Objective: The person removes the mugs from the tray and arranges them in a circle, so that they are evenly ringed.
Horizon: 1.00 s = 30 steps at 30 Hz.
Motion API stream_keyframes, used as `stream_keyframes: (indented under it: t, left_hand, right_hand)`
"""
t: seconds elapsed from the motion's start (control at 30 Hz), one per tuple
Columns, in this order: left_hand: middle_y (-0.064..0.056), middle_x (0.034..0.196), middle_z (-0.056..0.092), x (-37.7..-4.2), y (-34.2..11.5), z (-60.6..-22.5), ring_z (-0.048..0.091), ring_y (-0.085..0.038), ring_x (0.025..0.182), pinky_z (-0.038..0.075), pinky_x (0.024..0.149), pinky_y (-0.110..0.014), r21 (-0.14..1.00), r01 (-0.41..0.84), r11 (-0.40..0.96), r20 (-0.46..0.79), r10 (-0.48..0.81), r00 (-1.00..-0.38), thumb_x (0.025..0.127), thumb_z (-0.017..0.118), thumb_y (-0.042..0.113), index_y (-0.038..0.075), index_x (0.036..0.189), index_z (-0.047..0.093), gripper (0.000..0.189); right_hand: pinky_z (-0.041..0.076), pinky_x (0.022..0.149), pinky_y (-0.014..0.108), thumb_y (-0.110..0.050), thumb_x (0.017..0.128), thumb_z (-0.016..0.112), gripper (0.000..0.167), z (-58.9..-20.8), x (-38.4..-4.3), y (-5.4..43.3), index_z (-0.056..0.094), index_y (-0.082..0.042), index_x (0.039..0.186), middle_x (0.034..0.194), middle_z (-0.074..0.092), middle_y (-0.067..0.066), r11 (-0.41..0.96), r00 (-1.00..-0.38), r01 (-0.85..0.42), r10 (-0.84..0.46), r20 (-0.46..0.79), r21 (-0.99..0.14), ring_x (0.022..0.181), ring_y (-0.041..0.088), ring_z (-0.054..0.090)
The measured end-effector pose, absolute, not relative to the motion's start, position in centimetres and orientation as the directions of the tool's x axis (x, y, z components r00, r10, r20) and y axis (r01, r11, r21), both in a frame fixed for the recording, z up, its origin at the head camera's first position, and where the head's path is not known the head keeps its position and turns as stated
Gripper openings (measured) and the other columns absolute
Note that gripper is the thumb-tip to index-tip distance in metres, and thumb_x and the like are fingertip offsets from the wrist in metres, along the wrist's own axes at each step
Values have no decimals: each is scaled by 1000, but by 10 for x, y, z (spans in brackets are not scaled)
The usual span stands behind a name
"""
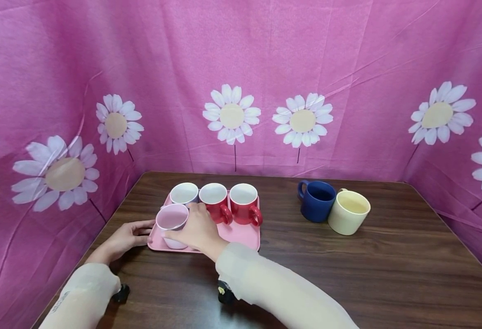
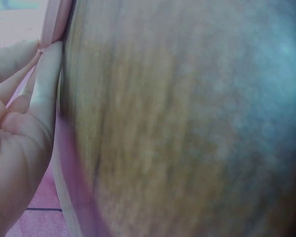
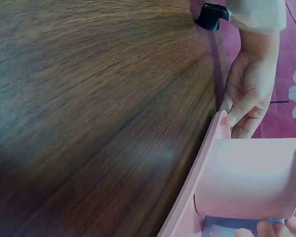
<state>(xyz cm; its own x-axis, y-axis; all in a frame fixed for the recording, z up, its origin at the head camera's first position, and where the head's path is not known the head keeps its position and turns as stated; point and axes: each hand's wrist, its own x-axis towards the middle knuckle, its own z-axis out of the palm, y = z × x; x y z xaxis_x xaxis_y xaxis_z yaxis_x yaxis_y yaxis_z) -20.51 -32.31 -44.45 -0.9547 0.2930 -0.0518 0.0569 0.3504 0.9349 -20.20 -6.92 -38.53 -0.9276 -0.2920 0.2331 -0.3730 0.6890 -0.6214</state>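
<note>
My right hand (image 1: pixel 201 230) grips a pale pink mug (image 1: pixel 172 218) at the front left of the pink tray (image 1: pixel 245 235). The mug is upright, with its base at the tray's surface in the right wrist view. My left hand (image 1: pixel 127 240) pinches the tray's left edge; its fingers and thumb meet the rim (image 2: pixel 54 22) in the left wrist view. Behind the pink mug stands a bluish mug (image 1: pixel 184 193) with a white inside, partly hidden. Two red mugs (image 1: pixel 214 196) with white insides stand beside it in the back row, their handles toward the front right.
To the right on the dark wooden table (image 1: pixel 290 274) stand a dark blue mug (image 1: pixel 317 201) and a pale yellow mug (image 1: pixel 349 212), close together. A pink cloth (image 1: pixel 175 55) with daisies hangs around the back and sides.
</note>
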Motion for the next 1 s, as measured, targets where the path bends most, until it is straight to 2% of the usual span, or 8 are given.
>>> stream_keyframes:
  t: [0.57, 1.0]
  left_hand:
    - [-37, 122, 52, -205, -323, -443, 58, -1, 97, 50, 79, -22, 938, 58, 342, -53, 306, -950, 85, 66, -2, -22, 134, 34, 62]
    - [-36, 122, 52, -203, -320, -441, 58, -1, 97, 50, 79, -21, 935, 50, 351, -57, 289, -956, 85, 67, -2, -21, 134, 35, 61]
  right_hand:
    - [47, 69, 27, -59, 60, 81, 81, -391, -202, -84, 53, -11, 118, 106, 51, 4, 749, -962, -273, -195, 193, -603, 94, 20, 51]
    - [47, 68, 26, -56, 59, 82, 72, -394, -204, -83, 59, -12, 112, 99, 52, 2, 737, -946, -310, -179, 270, -600, 89, 19, 53]
